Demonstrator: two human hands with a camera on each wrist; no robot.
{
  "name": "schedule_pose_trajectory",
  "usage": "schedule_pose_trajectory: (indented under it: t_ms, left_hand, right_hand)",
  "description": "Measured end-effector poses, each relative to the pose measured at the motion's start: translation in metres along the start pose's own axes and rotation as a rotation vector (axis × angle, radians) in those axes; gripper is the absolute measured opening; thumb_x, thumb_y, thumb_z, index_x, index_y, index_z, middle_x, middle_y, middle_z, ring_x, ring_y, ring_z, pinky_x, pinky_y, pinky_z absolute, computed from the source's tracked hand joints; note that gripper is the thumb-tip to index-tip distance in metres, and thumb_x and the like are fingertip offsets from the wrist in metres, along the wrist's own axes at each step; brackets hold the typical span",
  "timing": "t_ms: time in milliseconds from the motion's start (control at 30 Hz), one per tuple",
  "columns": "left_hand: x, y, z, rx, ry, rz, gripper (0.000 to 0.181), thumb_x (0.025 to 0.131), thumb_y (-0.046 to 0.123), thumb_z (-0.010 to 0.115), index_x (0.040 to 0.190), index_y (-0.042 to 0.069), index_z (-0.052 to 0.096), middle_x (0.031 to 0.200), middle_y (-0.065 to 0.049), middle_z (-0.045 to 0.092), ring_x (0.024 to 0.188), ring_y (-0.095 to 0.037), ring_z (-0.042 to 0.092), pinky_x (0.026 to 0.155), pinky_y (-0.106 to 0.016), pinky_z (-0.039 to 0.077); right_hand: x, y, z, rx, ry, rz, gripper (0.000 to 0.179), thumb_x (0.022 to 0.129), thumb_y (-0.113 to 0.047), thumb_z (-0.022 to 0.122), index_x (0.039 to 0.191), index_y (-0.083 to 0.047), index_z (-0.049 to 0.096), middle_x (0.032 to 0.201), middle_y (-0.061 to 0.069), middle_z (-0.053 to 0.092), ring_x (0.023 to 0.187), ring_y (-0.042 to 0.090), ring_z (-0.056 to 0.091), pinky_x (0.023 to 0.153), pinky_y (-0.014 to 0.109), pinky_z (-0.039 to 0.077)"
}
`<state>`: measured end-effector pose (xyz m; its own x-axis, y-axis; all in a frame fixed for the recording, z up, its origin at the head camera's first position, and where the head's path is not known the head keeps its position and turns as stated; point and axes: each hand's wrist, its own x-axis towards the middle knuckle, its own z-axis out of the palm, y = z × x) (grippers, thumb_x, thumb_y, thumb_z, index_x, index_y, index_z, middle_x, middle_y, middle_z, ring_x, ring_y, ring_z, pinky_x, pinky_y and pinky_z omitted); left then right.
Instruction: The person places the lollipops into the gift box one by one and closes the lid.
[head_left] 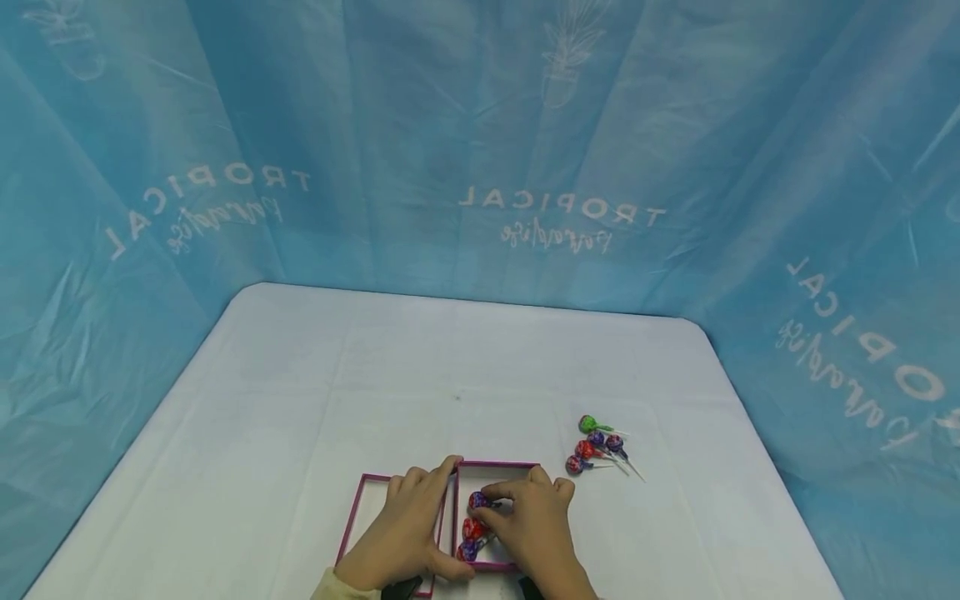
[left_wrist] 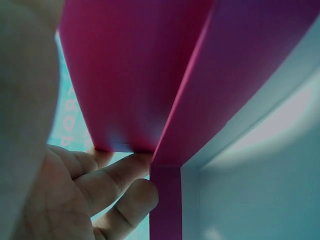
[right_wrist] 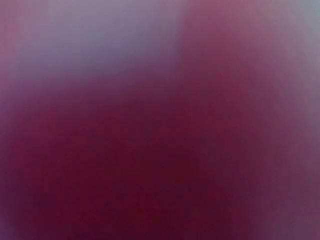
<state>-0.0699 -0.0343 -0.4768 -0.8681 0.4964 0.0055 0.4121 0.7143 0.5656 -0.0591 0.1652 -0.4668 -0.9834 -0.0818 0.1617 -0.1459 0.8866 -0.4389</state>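
My left hand (head_left: 405, 527) spans the left side of a magenta-edged box (head_left: 497, 462), fingers at its far corner and thumb by the near one, holding it. In the left wrist view the fingers (left_wrist: 117, 182) rest against the magenta wall (left_wrist: 166, 205). Inside the box, my right hand (head_left: 536, 512) pinches a purple-wrapped lollipop (head_left: 478, 500) between thumb and index finger. Just nearer lie a red lollipop (head_left: 472, 529) and another purple one (head_left: 467, 551), partly covered by the hand. The right wrist view is a magenta blur.
A second magenta-edged box part (head_left: 367, 504) lies left, partly under my left hand and forearm. Several lollipops, among them a green one (head_left: 587, 424) and a red one (head_left: 585, 450), lie right of the box on the white table (head_left: 450, 350). Blue curtains (head_left: 412, 125) surround the table.
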Motion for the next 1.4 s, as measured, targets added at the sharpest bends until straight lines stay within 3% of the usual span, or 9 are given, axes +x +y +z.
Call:
schedule_pose_trajectory:
  t_ms: [567, 833, 1400]
  left_hand:
    - [-0.0003, 0.0021, -0.0009, -0.014, 0.008, -0.003, 0.136, 0.052, 0.071, 0.087, 0.156, 0.006, 0.028, 0.118, -0.007, 0.058, 0.104, -0.021, 0.044, 0.082, -0.041, 0.03]
    - [-0.002, 0.0019, 0.0002, -0.016, 0.02, 0.009, 0.135, 0.052, 0.07, 0.087, 0.156, 0.007, 0.028, 0.118, -0.004, 0.057, 0.104, -0.018, 0.043, 0.083, -0.039, 0.029]
    - [-0.0001, 0.0005, 0.0011, -0.005, 0.014, 0.005, 0.137, 0.052, 0.073, 0.085, 0.157, 0.005, 0.027, 0.119, -0.007, 0.062, 0.106, -0.02, 0.045, 0.083, -0.039, 0.03]
  right_hand:
    - [0.0015, 0.001, 0.0041, -0.053, -0.048, 0.008, 0.027, 0.071, -0.049, 0.085, 0.09, -0.03, 0.083, 0.074, -0.017, 0.071, 0.071, 0.008, 0.033, 0.075, 0.043, 0.02]
    - [0.0008, 0.0024, 0.0058, -0.054, -0.06, 0.001, 0.025, 0.074, -0.048, 0.083, 0.091, -0.029, 0.083, 0.075, -0.016, 0.07, 0.071, 0.008, 0.033, 0.076, 0.045, 0.021]
    - [-0.0005, -0.0002, 0.0015, -0.076, -0.079, -0.009, 0.026, 0.077, -0.047, 0.082, 0.093, -0.027, 0.083, 0.082, -0.013, 0.075, 0.071, 0.008, 0.034, 0.074, 0.043, 0.021]
